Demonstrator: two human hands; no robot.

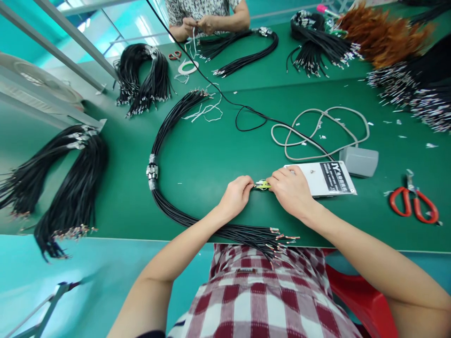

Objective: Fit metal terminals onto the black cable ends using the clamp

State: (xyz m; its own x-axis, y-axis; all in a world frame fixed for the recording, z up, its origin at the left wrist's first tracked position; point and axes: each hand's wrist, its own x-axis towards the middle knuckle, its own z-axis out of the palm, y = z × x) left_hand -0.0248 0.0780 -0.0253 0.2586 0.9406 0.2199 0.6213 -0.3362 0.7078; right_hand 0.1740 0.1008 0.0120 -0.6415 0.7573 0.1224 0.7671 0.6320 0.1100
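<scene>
My left hand (pixel 235 195) and my right hand (pixel 291 190) meet over the green table (pixel 218 155), both pinching a small yellow-green piece (pixel 262 185) between their fingertips. A long bundle of black cables (pixel 165 141), bound with tape at its bend, curves from the table's middle round to the front edge, where its metal-tipped ends (pixel 282 237) lie just under my left forearm. My right hand rests beside a white card with black print (pixel 326 178).
Red-handled scissors (pixel 414 203) lie at the right. A grey box (pixel 359 161) with a looped grey cord sits behind the card. More black cable bundles lie at the left (pixel 66 178), back left (pixel 144 80) and back right. Another person's hands (pixel 199 24) work across the table.
</scene>
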